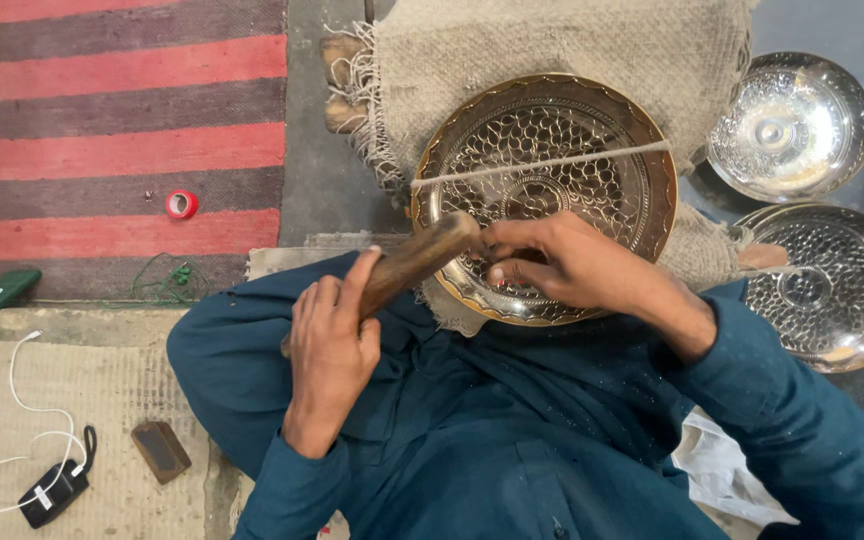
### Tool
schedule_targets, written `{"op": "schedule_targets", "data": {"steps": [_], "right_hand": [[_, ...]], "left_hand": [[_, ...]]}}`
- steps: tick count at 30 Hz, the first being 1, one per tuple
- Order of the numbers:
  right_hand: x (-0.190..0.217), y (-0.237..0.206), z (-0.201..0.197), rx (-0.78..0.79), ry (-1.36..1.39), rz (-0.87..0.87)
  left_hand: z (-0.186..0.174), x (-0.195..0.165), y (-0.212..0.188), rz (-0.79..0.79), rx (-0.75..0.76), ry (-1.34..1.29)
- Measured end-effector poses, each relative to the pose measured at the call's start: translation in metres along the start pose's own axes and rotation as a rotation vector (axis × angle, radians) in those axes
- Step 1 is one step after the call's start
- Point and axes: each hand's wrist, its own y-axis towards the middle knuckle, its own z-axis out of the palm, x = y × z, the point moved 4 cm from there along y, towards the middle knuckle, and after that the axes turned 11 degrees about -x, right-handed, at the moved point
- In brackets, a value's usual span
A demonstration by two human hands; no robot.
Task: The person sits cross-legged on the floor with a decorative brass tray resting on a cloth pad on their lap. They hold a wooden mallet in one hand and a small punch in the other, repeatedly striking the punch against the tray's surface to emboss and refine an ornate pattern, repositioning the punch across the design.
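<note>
— While you sit bent over the work, what has your left hand point(330, 352) got?

— Your left hand is wrapped shut around a wooden mallet point(414, 264), thumb up along the handle. The mallet slants up to the right, and its head sits at the near left rim of the brass plate point(552, 130).

— And your right hand point(562, 265)?

— Your right hand lies on the lower part of the plate, fingers curled in tight just beside the mallet head. They seem pinched on something small, but you cannot tell from here what it is.

— Where is the plate itself?

— The engraved brass plate, round and covered in a scale-like pattern, rests tilted on a burlap cloth point(512, 50) in front of your lap. A pale cord point(542, 165) runs across its face from the left rim to the upper right.

— What lies around you?

— To your right, two silver dishes point(792, 125) sit on the grey floor, one above the other, the nearer one patterned much like the plate. To your left, a red-and-grey striped rug point(122, 130) carries a small roll of red tape point(181, 204). Nearer to you on that side, a white cable point(22, 420) and a black charger point(52, 493) lie on a woven mat, with a small dark block point(160, 450) just beside them.
</note>
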Motion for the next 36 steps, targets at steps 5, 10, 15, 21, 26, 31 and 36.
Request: {"op": "schedule_targets", "data": {"steps": [5,10,15,21,26,31,36], "right_hand": [[0.006,0.001,-0.001,-0.054,0.037,-0.127],[0.005,-0.001,-0.001,-0.049,0.062,-0.122],[0.000,0.001,0.002,-0.086,0.094,-0.034],[0.001,0.000,0.004,-0.061,0.089,-0.070],[-0.001,0.002,0.005,-0.065,0.014,-0.072],[0.003,0.004,0.004,-0.081,-0.036,-0.089],[0.003,0.005,0.001,-0.002,0.047,0.016]], "left_hand": [[0.002,0.002,-0.001,0.047,0.050,0.201],[0.007,0.004,-0.002,-0.120,0.141,-0.010],[0.004,-0.002,-0.002,-0.137,0.007,-0.386],[0.014,0.001,-0.007,-0.399,0.064,-0.395],[0.003,-0.006,-0.007,-0.063,0.112,0.113],[-0.010,-0.009,-0.009,-0.048,-0.018,-0.066],[-0.008,0.001,-0.015,-0.143,0.058,0.011]]}}
